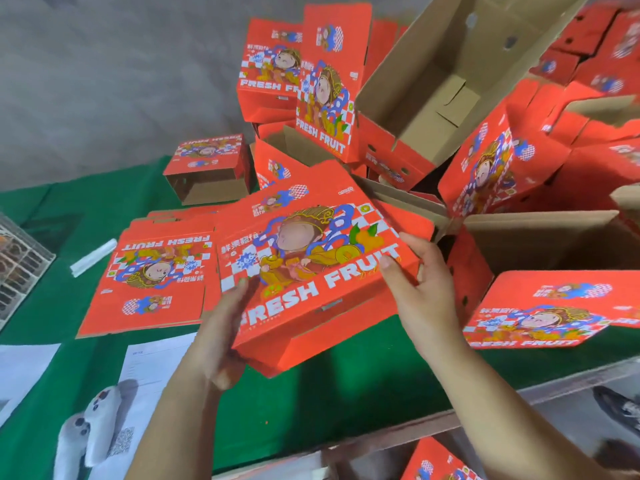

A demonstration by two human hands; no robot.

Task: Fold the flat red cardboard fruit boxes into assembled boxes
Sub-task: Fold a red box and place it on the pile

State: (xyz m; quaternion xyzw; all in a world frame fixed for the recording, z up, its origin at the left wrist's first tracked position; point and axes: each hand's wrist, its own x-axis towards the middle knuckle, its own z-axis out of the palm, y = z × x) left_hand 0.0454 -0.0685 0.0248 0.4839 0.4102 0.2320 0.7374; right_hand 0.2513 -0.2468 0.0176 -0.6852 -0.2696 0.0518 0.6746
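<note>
I hold a red "FRESH FRUIT" cardboard box (311, 258), printed face up and tilted, over the green table (346, 393). My left hand (221, 337) grips its near left edge, thumb on the printed top. My right hand (415, 289) grips its right edge, thumb on the word FRUIT and fingers curled behind. A stack of flat red boxes (152, 278) lies on the table left of it.
Folded red boxes are piled behind (322, 95) and to the right (550, 306), some open with brown insides (429, 81). One small open box (207, 168) stands at the back left. White paper sheets (152, 372), a plush toy (86, 431) and a wire crate (17, 261) lie left.
</note>
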